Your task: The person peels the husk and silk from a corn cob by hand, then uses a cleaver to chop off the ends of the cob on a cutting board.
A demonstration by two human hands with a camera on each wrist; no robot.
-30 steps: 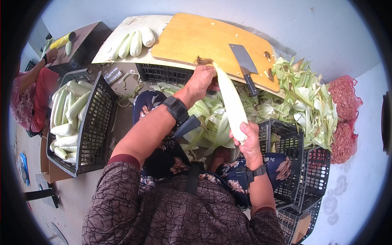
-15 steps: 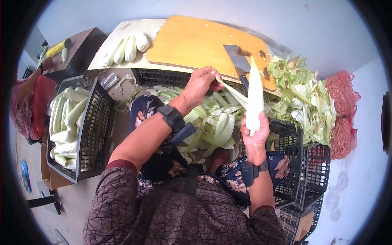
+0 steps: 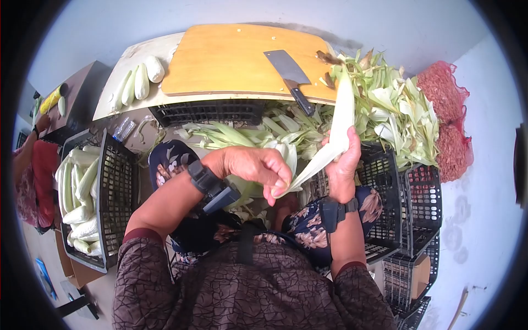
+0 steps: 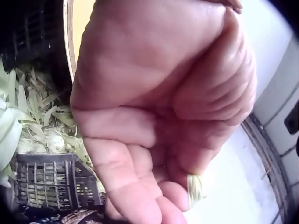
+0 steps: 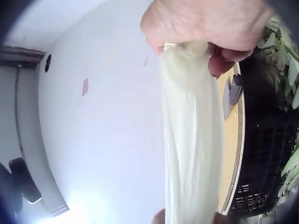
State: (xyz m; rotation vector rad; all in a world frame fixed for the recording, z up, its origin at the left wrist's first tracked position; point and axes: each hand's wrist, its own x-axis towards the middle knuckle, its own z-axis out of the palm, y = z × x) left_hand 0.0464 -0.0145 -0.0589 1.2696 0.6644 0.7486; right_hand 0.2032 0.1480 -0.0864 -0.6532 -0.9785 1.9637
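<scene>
An ear of corn in pale husk [image 3: 345, 104] stands nearly upright, brown silk at its top. My right hand [image 3: 344, 165] grips it round its lower end. In the right wrist view the ear [image 5: 194, 130] runs down from the fingers of that hand [image 5: 205, 23]. My left hand [image 3: 250, 168] pinches the tip of a husk leaf [image 3: 314, 165], pulled down and away from the ear's base. The left wrist view shows the curled left hand [image 4: 154, 102] with a bit of green husk [image 4: 194, 189] between thumb and fingers.
A cleaver [image 3: 289, 69] lies on the yellow cutting board [image 3: 220, 60], with several peeled ears [image 3: 141, 82] to its left. Husks [image 3: 393, 113] are heaped at right before red mesh sacks [image 3: 443, 96]. Black crates [image 3: 118, 192] stand on both sides. Another person [image 3: 36, 170] sits far left.
My left hand has swung down toward my lap, drawing the husk leaf down from the ear. Earlier it was at the ear's silk end. The head view has turned right.
</scene>
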